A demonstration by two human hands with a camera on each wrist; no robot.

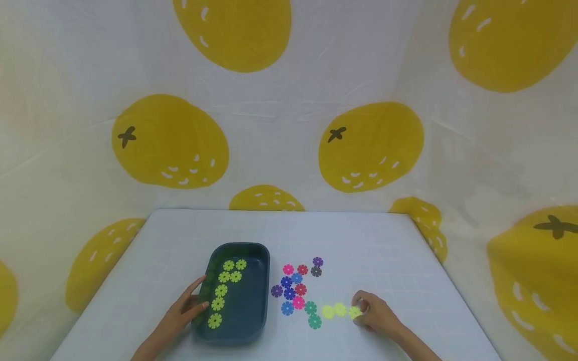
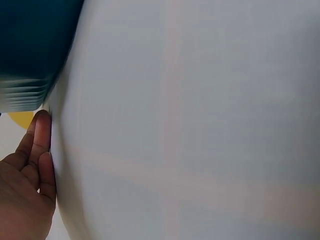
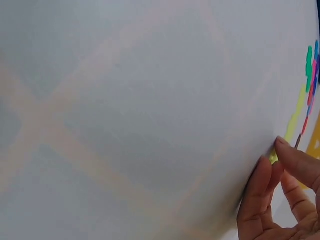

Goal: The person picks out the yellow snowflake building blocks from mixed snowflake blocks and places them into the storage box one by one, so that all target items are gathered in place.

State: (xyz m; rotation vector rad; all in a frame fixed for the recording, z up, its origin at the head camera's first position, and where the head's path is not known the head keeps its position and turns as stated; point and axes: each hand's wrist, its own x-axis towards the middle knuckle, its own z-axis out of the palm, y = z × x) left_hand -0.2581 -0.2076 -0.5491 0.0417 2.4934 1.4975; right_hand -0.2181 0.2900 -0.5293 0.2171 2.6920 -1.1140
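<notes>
At the left side of a dark blue-green tray (image 1: 246,316), my left hand (image 1: 180,311) rests with its thumb over the rim and a finger stretched along the outside. In the left wrist view, fingers (image 2: 44,130) lie fairly straight beside the tray's lower corner (image 2: 30,55). Several yellow-green notched discs (image 1: 221,290) lie inside the tray in a bent line. My right hand (image 1: 377,316) pinches a yellow notched disc (image 1: 355,313) at the right end of a short row on the table. In the right wrist view, its fingertips partly hide that disc.
Beside the held disc lie two more yellow discs (image 1: 334,311). Between tray and right hand are green discs (image 1: 314,321) and a cluster of blue, pink, red, purple and dark grey discs (image 1: 289,293). A white cloth (image 1: 361,240) covers the table; a fruit-printed curtain (image 1: 271,125) hangs behind.
</notes>
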